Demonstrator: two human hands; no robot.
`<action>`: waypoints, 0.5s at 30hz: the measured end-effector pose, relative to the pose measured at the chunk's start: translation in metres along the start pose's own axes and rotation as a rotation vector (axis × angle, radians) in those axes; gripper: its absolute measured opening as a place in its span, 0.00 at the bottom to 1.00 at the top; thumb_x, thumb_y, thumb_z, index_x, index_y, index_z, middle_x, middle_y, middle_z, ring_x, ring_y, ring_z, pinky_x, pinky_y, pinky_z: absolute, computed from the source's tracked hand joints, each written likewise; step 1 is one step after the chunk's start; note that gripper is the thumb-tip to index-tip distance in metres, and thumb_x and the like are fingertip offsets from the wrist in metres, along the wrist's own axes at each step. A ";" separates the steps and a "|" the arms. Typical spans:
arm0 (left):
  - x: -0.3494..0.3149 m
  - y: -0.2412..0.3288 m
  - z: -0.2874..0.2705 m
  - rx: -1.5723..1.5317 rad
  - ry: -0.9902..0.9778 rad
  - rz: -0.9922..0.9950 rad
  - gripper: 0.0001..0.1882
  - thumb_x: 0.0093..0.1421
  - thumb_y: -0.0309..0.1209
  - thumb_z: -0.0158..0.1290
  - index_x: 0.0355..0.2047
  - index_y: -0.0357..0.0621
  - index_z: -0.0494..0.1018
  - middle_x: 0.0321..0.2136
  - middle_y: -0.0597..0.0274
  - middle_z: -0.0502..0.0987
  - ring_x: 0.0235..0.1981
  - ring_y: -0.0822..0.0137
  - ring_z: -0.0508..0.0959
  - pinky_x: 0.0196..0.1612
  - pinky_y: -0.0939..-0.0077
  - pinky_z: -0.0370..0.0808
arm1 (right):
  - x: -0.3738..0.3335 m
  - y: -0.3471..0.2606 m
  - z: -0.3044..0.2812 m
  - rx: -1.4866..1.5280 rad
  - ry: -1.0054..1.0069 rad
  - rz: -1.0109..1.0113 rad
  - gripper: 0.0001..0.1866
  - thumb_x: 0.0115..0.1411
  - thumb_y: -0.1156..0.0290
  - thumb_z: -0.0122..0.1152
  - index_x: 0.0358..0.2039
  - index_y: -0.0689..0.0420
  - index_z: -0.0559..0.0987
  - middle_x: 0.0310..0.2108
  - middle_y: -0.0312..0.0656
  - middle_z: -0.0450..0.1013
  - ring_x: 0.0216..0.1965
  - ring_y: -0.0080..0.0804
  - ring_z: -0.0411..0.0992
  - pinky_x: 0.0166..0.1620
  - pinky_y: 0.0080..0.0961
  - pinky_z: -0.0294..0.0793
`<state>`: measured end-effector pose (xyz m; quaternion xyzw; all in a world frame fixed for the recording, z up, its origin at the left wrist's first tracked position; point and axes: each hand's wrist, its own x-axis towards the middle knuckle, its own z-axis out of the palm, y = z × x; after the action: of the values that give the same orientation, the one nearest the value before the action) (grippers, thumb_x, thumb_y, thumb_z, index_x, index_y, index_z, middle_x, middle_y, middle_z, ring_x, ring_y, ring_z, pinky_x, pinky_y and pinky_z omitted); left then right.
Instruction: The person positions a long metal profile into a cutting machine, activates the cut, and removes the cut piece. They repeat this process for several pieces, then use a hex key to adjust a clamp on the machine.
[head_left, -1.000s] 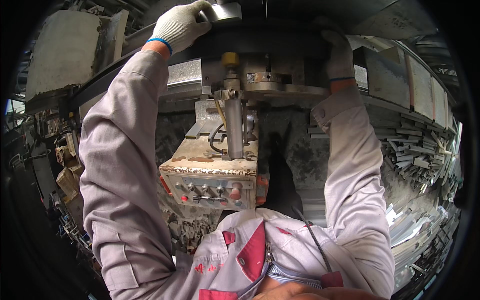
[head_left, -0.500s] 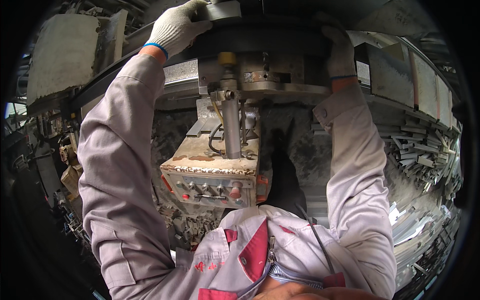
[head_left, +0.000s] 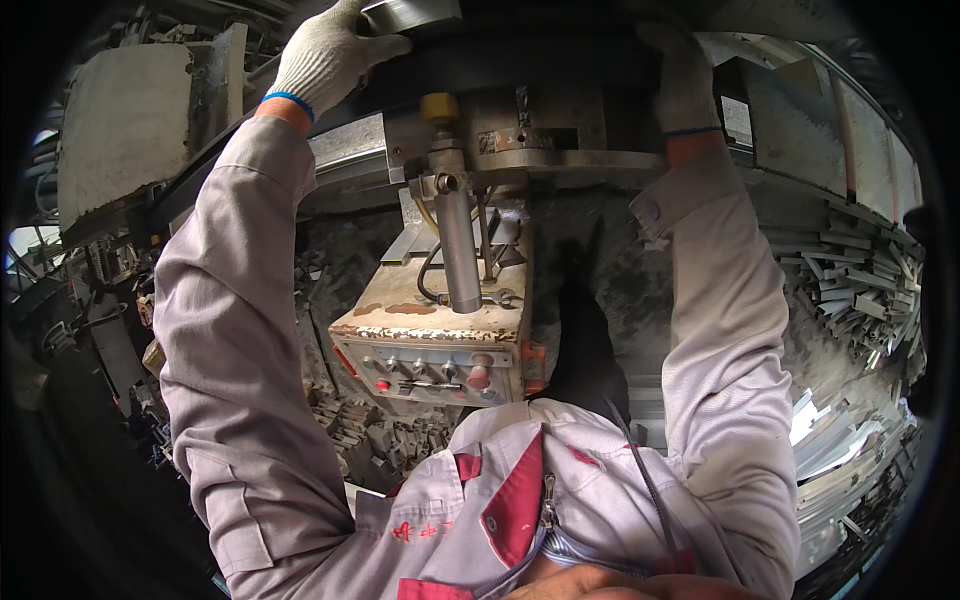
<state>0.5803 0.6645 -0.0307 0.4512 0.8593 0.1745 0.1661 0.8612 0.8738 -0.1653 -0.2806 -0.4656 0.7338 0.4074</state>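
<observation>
My left hand (head_left: 322,62), in a white knit glove with a blue cuff edge, is at the top of the view. Its thumb lies along the near side of a short pale grey metal profile (head_left: 415,14), and the fingertips run out of the picture. My right hand (head_left: 686,82), also gloved, reaches into shade at the right end of a dark machine beam (head_left: 520,62); its fingers are hard to make out. Between the hands are a yellow knob (head_left: 439,107) and a drill bit (head_left: 522,100). Below them stands a metal cylinder (head_left: 459,250).
A worn control box (head_left: 430,345) with knobs and buttons stands below the machine; a wrench (head_left: 500,298) lies on it. Piles of metal offcuts (head_left: 850,280) fill the right side, with more scraps (head_left: 390,435) at lower left. Pale metal panels (head_left: 125,125) flank the machine.
My left hand and the pale metal profile have shifted slightly left and up in the view. The whole scene has turned a little; my right hand remains at the beam's right end.
</observation>
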 end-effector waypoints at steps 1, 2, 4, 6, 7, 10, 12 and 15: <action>0.000 -0.004 0.001 0.068 0.057 0.087 0.34 0.59 0.33 0.76 0.65 0.48 0.77 0.36 0.51 0.87 0.27 0.63 0.86 0.36 0.65 0.84 | 0.000 0.000 0.001 -0.016 0.008 -0.011 0.23 0.56 0.76 0.58 0.52 0.61 0.87 0.49 0.42 0.83 0.53 0.36 0.78 0.62 0.29 0.75; 0.000 -0.008 0.003 0.136 0.114 0.174 0.35 0.58 0.34 0.76 0.66 0.49 0.77 0.37 0.50 0.87 0.29 0.61 0.87 0.38 0.64 0.85 | 0.001 0.000 0.001 0.004 0.002 -0.003 0.23 0.56 0.76 0.58 0.51 0.61 0.87 0.49 0.42 0.83 0.53 0.36 0.78 0.62 0.29 0.75; 0.000 -0.017 0.007 0.182 0.188 0.218 0.33 0.59 0.35 0.74 0.65 0.48 0.77 0.37 0.49 0.87 0.31 0.58 0.87 0.41 0.61 0.85 | 0.002 0.001 0.001 0.045 -0.011 0.014 0.23 0.55 0.77 0.58 0.51 0.61 0.87 0.48 0.42 0.83 0.53 0.37 0.78 0.62 0.30 0.76; -0.005 -0.026 0.008 0.141 0.221 0.130 0.28 0.63 0.36 0.70 0.62 0.47 0.78 0.35 0.49 0.87 0.32 0.53 0.88 0.43 0.58 0.84 | 0.003 0.001 0.000 0.117 -0.033 0.039 0.22 0.55 0.78 0.59 0.50 0.61 0.88 0.47 0.42 0.83 0.53 0.37 0.79 0.62 0.30 0.76; -0.009 -0.029 0.008 0.135 0.246 0.088 0.26 0.65 0.38 0.70 0.60 0.47 0.78 0.33 0.54 0.86 0.30 0.60 0.86 0.39 0.63 0.83 | 0.003 0.002 -0.001 0.152 -0.044 0.050 0.22 0.55 0.78 0.59 0.50 0.61 0.88 0.47 0.42 0.83 0.53 0.37 0.79 0.62 0.30 0.76; -0.034 -0.034 0.005 0.064 0.264 0.001 0.20 0.69 0.43 0.70 0.52 0.41 0.82 0.27 0.64 0.84 0.24 0.77 0.80 0.31 0.77 0.78 | 0.003 0.002 -0.001 0.056 -0.011 -0.016 0.21 0.55 0.78 0.59 0.49 0.61 0.88 0.46 0.41 0.83 0.52 0.37 0.79 0.61 0.31 0.77; -0.057 -0.032 0.009 -0.123 0.020 -0.115 0.15 0.71 0.40 0.67 0.44 0.40 0.85 0.29 0.67 0.83 0.28 0.79 0.78 0.34 0.79 0.76 | 0.002 0.001 -0.001 0.093 -0.003 0.033 0.21 0.56 0.78 0.59 0.49 0.60 0.88 0.46 0.41 0.83 0.51 0.37 0.79 0.60 0.31 0.78; -0.084 -0.018 0.031 -0.312 -0.303 -0.307 0.20 0.72 0.45 0.67 0.41 0.37 0.86 0.29 0.66 0.84 0.28 0.79 0.80 0.32 0.76 0.79 | 0.000 -0.001 0.000 0.122 -0.023 0.041 0.20 0.56 0.77 0.60 0.50 0.60 0.88 0.46 0.41 0.83 0.50 0.37 0.79 0.60 0.31 0.78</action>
<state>0.6258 0.5894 -0.0554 0.3053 0.8457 0.2080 0.3851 0.8612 0.8740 -0.1645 -0.2562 -0.4186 0.7723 0.4033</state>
